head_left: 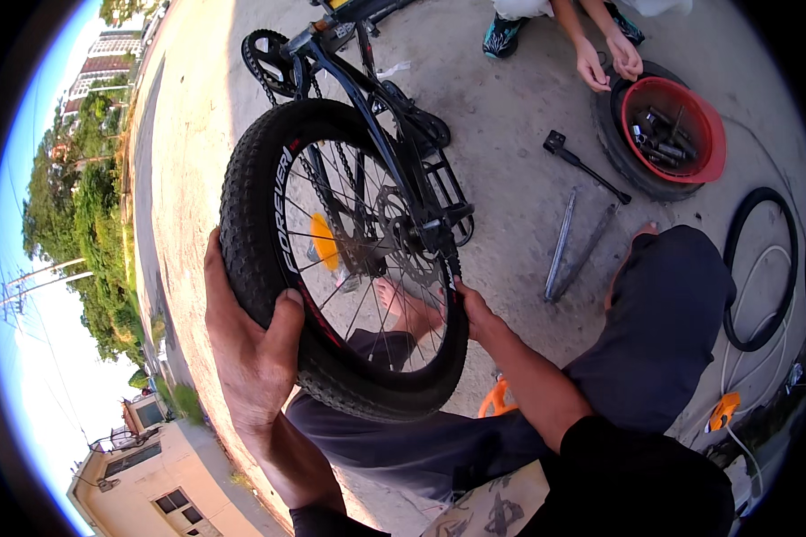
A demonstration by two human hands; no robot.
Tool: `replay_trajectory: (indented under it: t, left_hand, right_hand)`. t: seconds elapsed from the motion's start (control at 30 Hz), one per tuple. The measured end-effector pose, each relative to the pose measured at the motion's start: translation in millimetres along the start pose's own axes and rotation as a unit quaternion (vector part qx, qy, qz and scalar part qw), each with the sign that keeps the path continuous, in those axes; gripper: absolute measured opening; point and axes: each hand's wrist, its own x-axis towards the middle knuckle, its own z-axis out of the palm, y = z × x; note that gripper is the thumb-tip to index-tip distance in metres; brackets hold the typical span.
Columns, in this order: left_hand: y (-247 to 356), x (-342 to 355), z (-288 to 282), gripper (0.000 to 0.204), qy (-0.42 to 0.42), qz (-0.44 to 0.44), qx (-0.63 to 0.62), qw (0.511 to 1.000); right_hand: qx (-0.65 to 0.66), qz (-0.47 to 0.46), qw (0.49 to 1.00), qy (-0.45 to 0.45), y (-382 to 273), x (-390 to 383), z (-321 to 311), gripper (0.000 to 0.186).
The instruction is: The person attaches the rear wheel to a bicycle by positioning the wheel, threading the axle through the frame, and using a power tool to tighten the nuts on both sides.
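Note:
A black bicycle wheel with a fat knobby tire stands in front of me, fitted at the rear of a dark bicycle frame. My left hand is wrapped round the tire's left side, thumb on the near sidewall, fingers behind the tread. On the opposite side, my right hand grips the tire's right edge; its fingers are partly hidden by the wheel. Inside the rim, thin spokes and a disc brake rotor show. An orange reflector is seen through the spokes.
At the upper right, a red basin of metal sockets sits inside a loose tire, beside another person's hands. A long-handled wrench and two metal bars lie nearer. A black rubber ring lies far right.

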Motion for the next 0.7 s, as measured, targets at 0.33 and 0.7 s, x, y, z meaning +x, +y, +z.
replay_trajectory:
  t: [0.33,0.7]
  left_hand:
    - [7,31,-3,0.069,-0.061,-0.04,-0.028,0.997]
    - [6,65,-9,0.064,-0.114,-0.045,-0.019,0.992]
  right_hand:
    - [-0.114,-0.062,0.99,0.062,-29,2,19,0.048]
    - [-0.11,-0.036,0.991,0.073,-11,-4,17,0.048]
